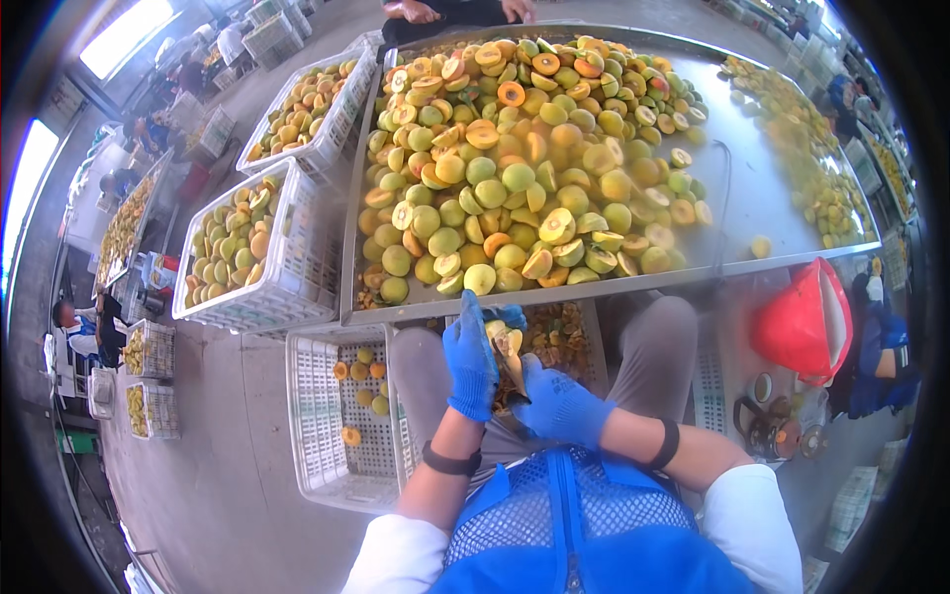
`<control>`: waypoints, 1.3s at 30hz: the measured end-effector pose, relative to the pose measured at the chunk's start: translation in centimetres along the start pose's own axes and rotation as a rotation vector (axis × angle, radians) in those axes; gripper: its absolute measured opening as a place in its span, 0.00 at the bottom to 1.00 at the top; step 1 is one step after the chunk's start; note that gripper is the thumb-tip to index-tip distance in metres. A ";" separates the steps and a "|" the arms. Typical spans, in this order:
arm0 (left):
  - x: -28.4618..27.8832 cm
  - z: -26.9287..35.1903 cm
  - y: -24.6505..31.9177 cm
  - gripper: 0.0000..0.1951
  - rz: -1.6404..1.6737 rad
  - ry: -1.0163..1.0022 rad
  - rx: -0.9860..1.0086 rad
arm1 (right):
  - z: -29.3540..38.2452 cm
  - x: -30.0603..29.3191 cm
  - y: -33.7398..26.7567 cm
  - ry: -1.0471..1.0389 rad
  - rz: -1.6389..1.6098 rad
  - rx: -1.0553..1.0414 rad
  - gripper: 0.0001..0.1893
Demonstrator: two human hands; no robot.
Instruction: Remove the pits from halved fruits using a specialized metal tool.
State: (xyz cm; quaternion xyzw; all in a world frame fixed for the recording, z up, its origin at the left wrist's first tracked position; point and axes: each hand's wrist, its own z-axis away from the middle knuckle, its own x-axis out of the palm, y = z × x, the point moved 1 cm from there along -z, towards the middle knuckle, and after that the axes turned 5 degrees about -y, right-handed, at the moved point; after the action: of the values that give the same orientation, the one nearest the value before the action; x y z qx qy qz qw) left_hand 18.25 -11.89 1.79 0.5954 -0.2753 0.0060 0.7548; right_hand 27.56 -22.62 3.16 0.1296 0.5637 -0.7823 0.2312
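Observation:
My left hand (471, 364), in a blue knit glove, holds a cut half of a yellow-green stone fruit (505, 343) with its open face turned up. My gloved right hand (560, 401) grips a knife (512, 375), its blade against the fruit; the handle is mostly covered by the fingers. Both hands are above my lap, just below the near edge of a metal table (460, 303). On that table lies a big heap of fruit (512, 178), many pieces halved. Under the hands, a crate of scraps and pits (560, 334) is partly hidden.
A white plastic crate (312, 445) with several fruits stands left of my knees. Two fuller crates (308, 245) (349, 111) flank the table. At right is a red bucket (798, 327). Another person's hands (419, 11) show beyond the table.

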 end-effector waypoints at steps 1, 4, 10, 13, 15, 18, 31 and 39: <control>0.0 -0.1 -0.1 0.26 -0.065 -0.014 0.035 | 0.0 0.0 0.1 0.009 0.017 -0.005 0.26; -0.1 -0.1 -0.2 0.28 -0.207 -0.055 0.119 | -0.1 0.0 0.4 0.013 0.037 -0.028 0.26; 0.5 0.6 0.8 0.25 -0.379 -0.064 0.286 | -0.3 -0.1 0.7 -0.028 -0.013 -0.044 0.26; 0.4 -0.1 1.2 0.25 -0.171 -0.117 0.016 | 0.2 -0.2 -0.1 -0.016 0.053 0.012 0.27; 0.9 -0.6 1.7 0.24 0.011 -0.122 -0.138 | 0.4 -0.5 -0.2 -0.002 0.072 0.030 0.27; 1.5 0.5 2.2 0.24 -0.249 -0.114 0.093 | 0.5 -0.6 0.1 -0.017 0.034 0.018 0.27; -0.2 -1.9 1.0 0.24 -0.201 -0.454 -0.139 | 0.6 -1.3 0.5 -0.205 -0.299 0.058 0.26; -0.2 -2.5 1.9 0.27 -0.245 -0.627 -0.259 | 1.0 -2.5 -0.4 -0.282 -0.517 0.161 0.23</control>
State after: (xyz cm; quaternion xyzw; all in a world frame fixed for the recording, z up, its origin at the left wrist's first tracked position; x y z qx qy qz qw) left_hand 18.46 -9.06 3.03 0.4962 -0.4184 -0.3022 0.6981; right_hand 29.60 -22.96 4.96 -0.1101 0.4765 -0.8677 0.0892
